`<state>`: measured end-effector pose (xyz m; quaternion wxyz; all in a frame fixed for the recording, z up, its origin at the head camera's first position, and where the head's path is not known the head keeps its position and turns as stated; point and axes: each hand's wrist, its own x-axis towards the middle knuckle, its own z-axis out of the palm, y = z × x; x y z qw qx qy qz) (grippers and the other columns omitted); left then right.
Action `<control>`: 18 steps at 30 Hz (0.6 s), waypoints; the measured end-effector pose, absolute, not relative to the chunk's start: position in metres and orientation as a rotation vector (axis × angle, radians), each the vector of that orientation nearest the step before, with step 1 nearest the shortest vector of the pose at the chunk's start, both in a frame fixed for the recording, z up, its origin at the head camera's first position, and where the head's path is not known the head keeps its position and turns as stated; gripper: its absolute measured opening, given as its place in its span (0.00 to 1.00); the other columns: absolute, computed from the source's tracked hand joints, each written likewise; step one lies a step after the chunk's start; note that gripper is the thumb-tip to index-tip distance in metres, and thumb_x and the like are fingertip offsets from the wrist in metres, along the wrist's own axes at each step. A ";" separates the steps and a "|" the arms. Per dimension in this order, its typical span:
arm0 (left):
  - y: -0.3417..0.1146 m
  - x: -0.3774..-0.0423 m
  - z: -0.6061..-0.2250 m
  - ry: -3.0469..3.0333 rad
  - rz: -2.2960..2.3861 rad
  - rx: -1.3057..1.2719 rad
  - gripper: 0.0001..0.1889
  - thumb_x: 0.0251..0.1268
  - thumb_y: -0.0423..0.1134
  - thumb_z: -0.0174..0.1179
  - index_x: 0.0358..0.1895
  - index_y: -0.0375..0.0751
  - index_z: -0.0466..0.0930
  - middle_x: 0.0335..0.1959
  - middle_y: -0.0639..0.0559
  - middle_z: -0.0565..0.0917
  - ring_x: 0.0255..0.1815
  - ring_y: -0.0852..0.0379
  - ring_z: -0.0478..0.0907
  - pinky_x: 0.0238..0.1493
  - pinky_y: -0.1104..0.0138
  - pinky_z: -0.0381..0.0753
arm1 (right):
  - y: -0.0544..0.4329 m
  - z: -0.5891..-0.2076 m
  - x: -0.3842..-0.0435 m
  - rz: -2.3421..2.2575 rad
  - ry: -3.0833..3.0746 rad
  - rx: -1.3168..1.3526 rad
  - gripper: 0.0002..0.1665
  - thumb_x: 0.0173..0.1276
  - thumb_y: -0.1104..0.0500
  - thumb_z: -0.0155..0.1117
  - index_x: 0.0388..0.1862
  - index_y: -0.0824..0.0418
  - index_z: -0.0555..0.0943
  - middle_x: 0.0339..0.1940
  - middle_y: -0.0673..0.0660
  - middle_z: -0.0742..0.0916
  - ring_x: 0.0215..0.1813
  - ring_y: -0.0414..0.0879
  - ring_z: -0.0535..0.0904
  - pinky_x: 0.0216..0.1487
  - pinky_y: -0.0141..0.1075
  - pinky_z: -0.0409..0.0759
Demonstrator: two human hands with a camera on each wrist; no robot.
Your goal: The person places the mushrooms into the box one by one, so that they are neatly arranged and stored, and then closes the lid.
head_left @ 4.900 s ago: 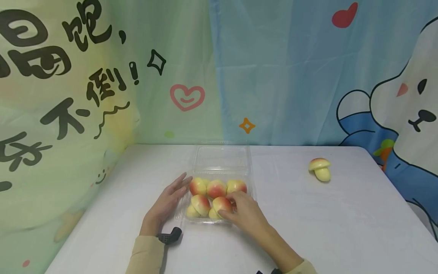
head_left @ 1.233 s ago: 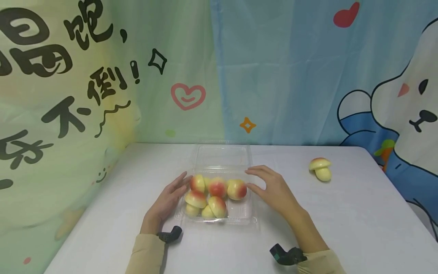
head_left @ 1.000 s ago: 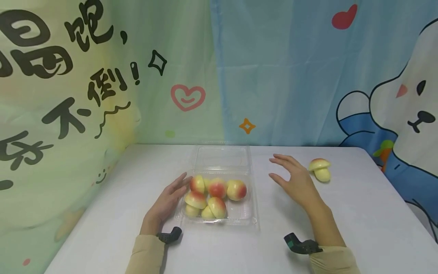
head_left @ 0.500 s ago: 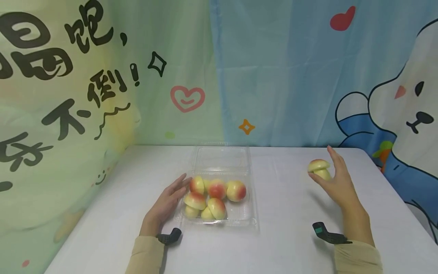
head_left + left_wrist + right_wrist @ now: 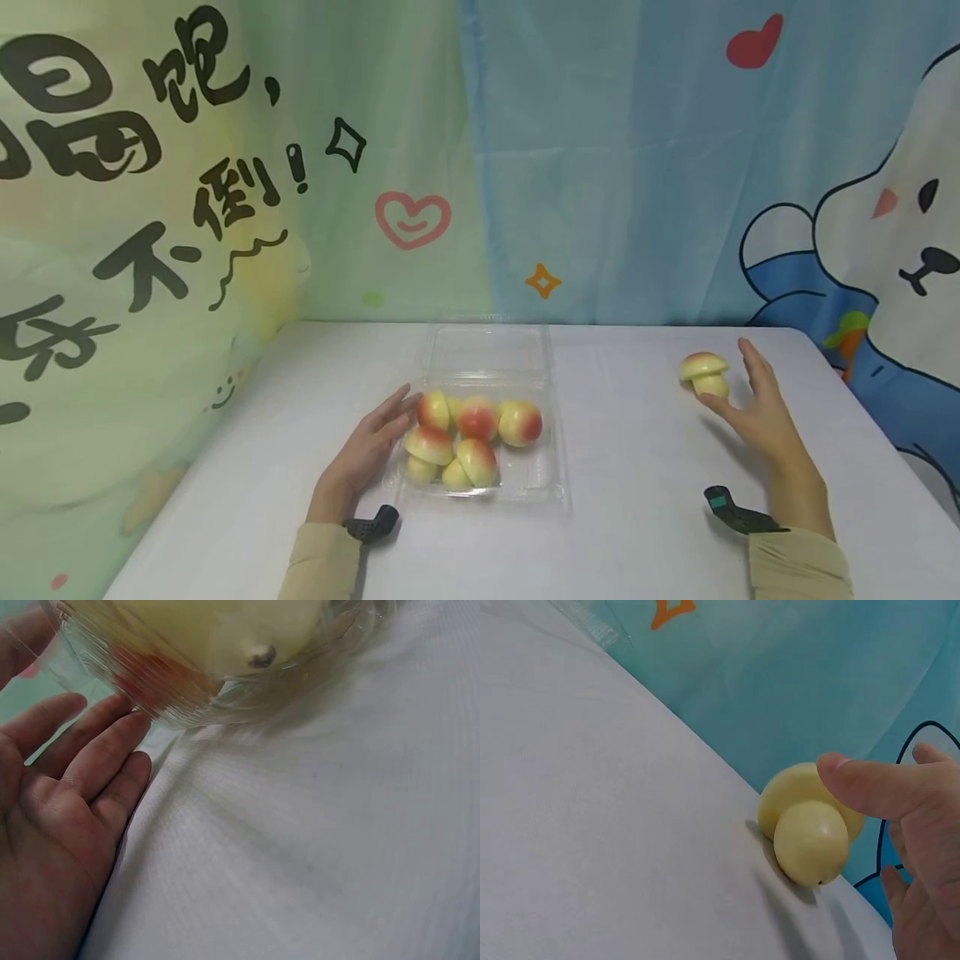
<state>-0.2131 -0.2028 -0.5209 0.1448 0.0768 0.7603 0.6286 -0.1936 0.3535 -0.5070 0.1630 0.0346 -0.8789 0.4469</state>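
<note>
A toy mushroom (image 5: 702, 364) with a red-tinged yellow cap lies alone at the table's back right. Beside it is my right hand (image 5: 767, 417), thumb and fingers spread apart, holding nothing. In the right wrist view the thumb overlaps the cap of the mushroom (image 5: 811, 841). A clear plastic clamshell box (image 5: 531, 473) stands mid-table, its lid (image 5: 491, 348) folded back. Inside are several similar mushrooms (image 5: 477, 418), gathered to the left and back. My left hand (image 5: 365, 452) rests at the box's left side; the left wrist view shows its relaxed fingertips against the plastic wall (image 5: 180, 712).
White cloth covers the table (image 5: 630, 517), and a printed curtain (image 5: 600, 167) hangs right behind its back edge. The box's front right corner holds no mushroom. Each wrist wears a black camera mount (image 5: 742, 510).
Mushrooms inside the box have shifted left, opening its front right corner. My right hand has left the box and moved right to the lone mushroom. The left hand has stayed put.
</note>
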 end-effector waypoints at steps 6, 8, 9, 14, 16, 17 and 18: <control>-0.203 -0.210 -0.520 2.193 1.810 0.202 0.32 0.69 0.51 0.53 0.74 0.60 0.53 0.72 0.57 0.65 0.76 0.52 0.54 0.76 0.49 0.47 | 0.358 -0.519 -0.197 1.298 -2.563 0.096 0.57 0.62 0.62 0.66 0.78 0.53 0.38 0.78 0.66 0.43 0.75 0.72 0.40 0.70 0.67 0.39; -0.202 -0.209 -0.518 2.185 1.815 0.185 0.32 0.68 0.52 0.53 0.73 0.62 0.54 0.72 0.59 0.65 0.76 0.53 0.55 0.76 0.50 0.47 | 0.357 -0.520 -0.198 1.297 -2.580 0.080 0.57 0.62 0.63 0.66 0.78 0.54 0.38 0.78 0.66 0.43 0.74 0.73 0.40 0.69 0.68 0.40; -0.201 -0.209 -0.517 2.182 1.816 0.178 0.31 0.68 0.52 0.53 0.73 0.63 0.54 0.71 0.59 0.66 0.76 0.54 0.55 0.76 0.51 0.47 | 0.357 -0.522 -0.199 1.305 -2.579 0.081 0.57 0.62 0.65 0.65 0.78 0.54 0.38 0.78 0.66 0.43 0.74 0.74 0.40 0.69 0.69 0.39; -0.201 -0.208 -0.515 2.185 1.823 0.176 0.31 0.68 0.52 0.53 0.73 0.63 0.55 0.71 0.60 0.67 0.75 0.56 0.57 0.77 0.53 0.48 | 0.357 -0.525 -0.201 1.310 -2.603 0.079 0.54 0.63 0.67 0.62 0.78 0.56 0.40 0.78 0.69 0.46 0.75 0.72 0.39 0.70 0.67 0.41; -0.201 -0.209 -0.515 2.181 1.829 0.184 0.31 0.69 0.51 0.53 0.73 0.62 0.55 0.71 0.59 0.67 0.75 0.56 0.57 0.77 0.54 0.49 | 0.357 -0.525 -0.201 1.288 -2.620 0.071 0.53 0.63 0.67 0.62 0.78 0.57 0.41 0.77 0.71 0.48 0.75 0.71 0.40 0.69 0.67 0.43; -0.200 -0.209 -0.515 2.180 1.834 0.188 0.31 0.69 0.51 0.53 0.73 0.62 0.55 0.71 0.59 0.67 0.75 0.55 0.57 0.76 0.54 0.49 | 0.357 -0.525 -0.201 1.275 -2.625 0.068 0.53 0.63 0.67 0.62 0.78 0.58 0.41 0.76 0.72 0.49 0.75 0.72 0.41 0.69 0.68 0.45; -0.200 -0.209 -0.515 2.180 1.834 0.186 0.31 0.69 0.51 0.53 0.73 0.62 0.55 0.71 0.59 0.67 0.75 0.56 0.57 0.76 0.54 0.49 | 0.357 -0.525 -0.201 1.270 -2.623 0.068 0.53 0.62 0.68 0.63 0.78 0.59 0.42 0.75 0.74 0.50 0.75 0.73 0.42 0.68 0.68 0.46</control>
